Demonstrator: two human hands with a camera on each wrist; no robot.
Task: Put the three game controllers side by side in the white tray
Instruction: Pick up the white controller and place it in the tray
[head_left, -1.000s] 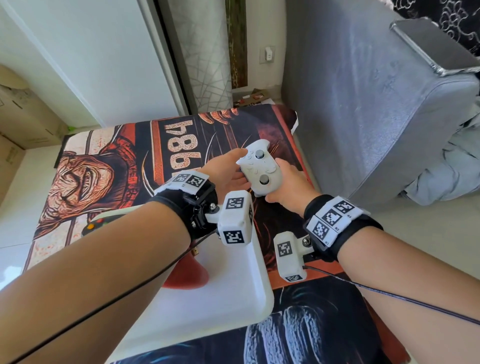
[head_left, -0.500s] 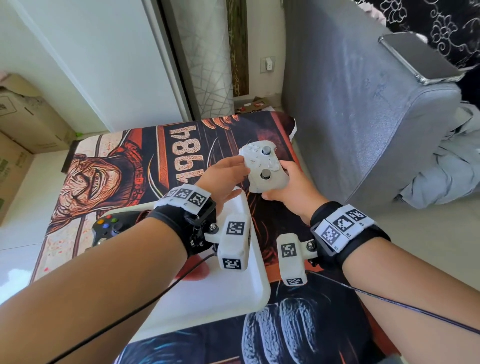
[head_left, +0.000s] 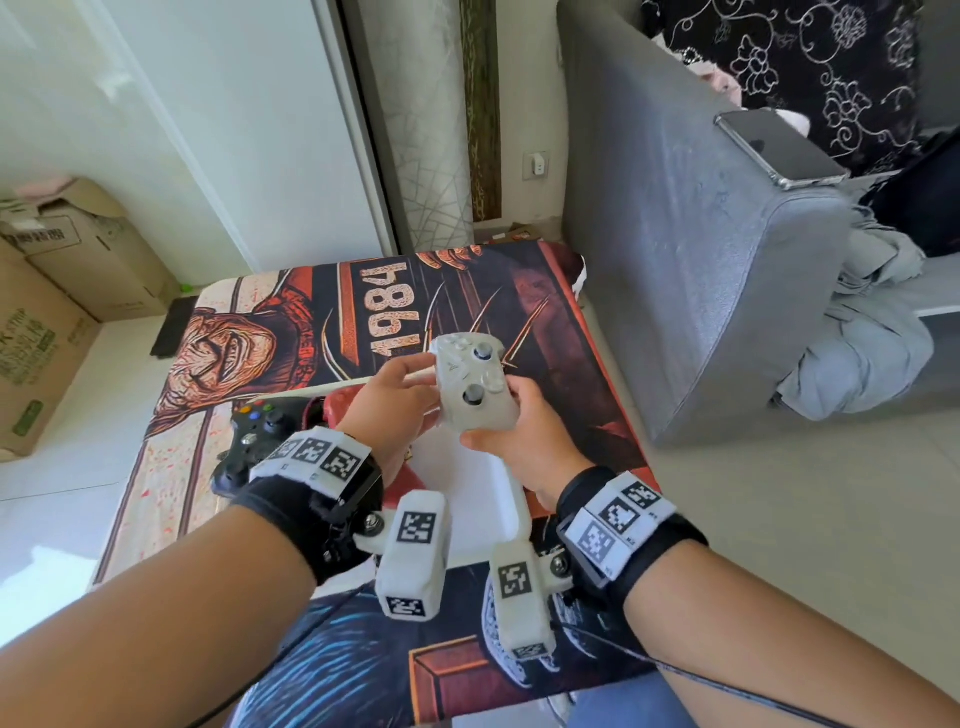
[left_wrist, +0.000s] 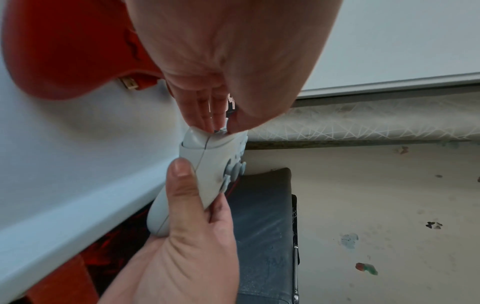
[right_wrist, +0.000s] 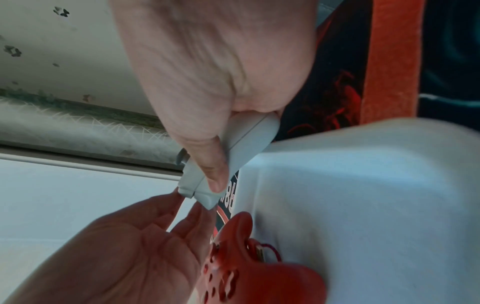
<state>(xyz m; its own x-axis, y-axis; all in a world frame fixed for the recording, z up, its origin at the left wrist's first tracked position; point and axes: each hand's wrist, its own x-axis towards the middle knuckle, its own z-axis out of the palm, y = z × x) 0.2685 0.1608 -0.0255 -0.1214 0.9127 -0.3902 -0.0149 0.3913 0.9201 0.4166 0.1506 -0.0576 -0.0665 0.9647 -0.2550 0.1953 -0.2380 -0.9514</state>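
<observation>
A white controller (head_left: 475, 384) hangs above the far right corner of the white tray (head_left: 511, 499). My right hand (head_left: 511, 410) grips its near handle, thumb on the side (left_wrist: 182, 181). At the controller's left end, the fingertips and thumb of my left hand (head_left: 421, 371) pinch the edge (left_wrist: 213, 125). A black controller (head_left: 260, 431) lies in the tray's left part. Beside it lies a red controller (head_left: 332, 410), mostly hidden under my left hand; it shows close up in the wrist views (left_wrist: 64, 51) (right_wrist: 246, 277).
The tray rests on a printed mat (head_left: 363, 312) covering a low table. A grey sofa arm (head_left: 701, 260) stands close on the right with a phone (head_left: 779, 150) on top. Cardboard boxes (head_left: 52, 312) sit on the floor at left.
Both hands have kept hold of the white controller and drawn it slightly nearer, over the tray's far corner. The head view has shifted, so the black controller now shows.
</observation>
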